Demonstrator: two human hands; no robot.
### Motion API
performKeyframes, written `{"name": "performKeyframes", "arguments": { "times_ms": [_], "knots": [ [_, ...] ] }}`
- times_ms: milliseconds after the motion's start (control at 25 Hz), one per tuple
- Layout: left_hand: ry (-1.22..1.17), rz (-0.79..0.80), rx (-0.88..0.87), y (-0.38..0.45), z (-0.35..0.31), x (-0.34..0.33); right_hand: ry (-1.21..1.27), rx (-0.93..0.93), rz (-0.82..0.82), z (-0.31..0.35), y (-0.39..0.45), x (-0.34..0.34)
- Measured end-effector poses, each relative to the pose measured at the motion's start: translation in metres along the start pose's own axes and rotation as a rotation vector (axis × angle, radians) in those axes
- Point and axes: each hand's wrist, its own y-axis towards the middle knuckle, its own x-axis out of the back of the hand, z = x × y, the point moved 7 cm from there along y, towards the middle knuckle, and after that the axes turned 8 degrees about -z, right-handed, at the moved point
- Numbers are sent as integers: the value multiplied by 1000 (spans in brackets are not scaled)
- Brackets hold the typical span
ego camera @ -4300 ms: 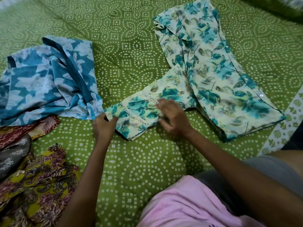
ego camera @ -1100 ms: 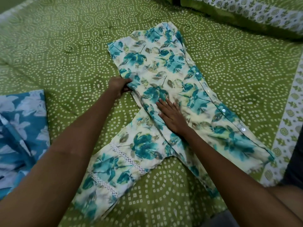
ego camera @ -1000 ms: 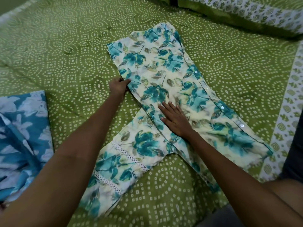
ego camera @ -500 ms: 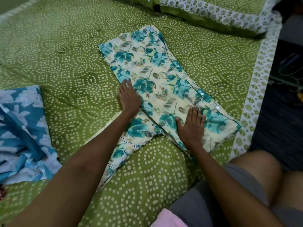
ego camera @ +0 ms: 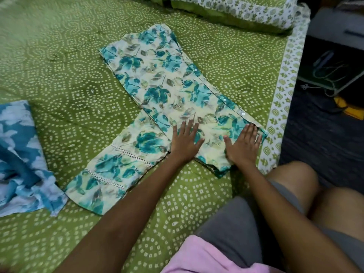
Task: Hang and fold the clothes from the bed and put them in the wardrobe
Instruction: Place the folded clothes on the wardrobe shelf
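Garment: the cream top with teal flowers (ego camera: 167, 89) lies flat on the green bedspread (ego camera: 59, 66), body already doubled lengthwise, its button edge along the right.
Sleeve: one lace-trimmed sleeve (ego camera: 112, 168) sticks out toward the near left, not yet folded in.
Left hand: the left hand (ego camera: 186, 143) is spread flat, palm down, pressing the near end of the top beside the sleeve seam; it grips nothing.
Right hand: the right hand (ego camera: 243, 146) is also flat and open, pressing the near right corner by the buttons.
Nearby: a blue floral garment (ego camera: 21, 160) lies at the left, just touching the sleeve cuff.
Risk: the top sits close to the bed's right edge; a hard smoothing stroke could likely push it over, or drag the layers askew.
Risk, sleeve: folding it in carelessly may catch the blue cloth.
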Motion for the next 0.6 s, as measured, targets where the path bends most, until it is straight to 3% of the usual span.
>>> {"name": "performKeyframes", "arguments": {
  "times_ms": [80,160,240,320,360,440,520,600],
  "knots": [
    [13,-32,55,-23,23,5,39,-52,62,8,0,6],
    [19,-57,129,-47,51,15,199,21,15,41,-11,16],
    [35,-47,141,-73,77,21,416,324,-74,95,-42,31],
    [12,-56,118,-103,99,28,529,735,24,153,-94,36],
    [-67,-89,125,-119,111,32,509,927,100,177,-125,32],
    [-455,-196,211,-148,139,46,386,1198,187,210,-177,15],
    [-891,-291,346,-160,169,59,248,1362,174,233,-207,-10],
    [-1083,-280,452,-156,189,65,107,1493,99,251,-225,-27]
  ]
}}
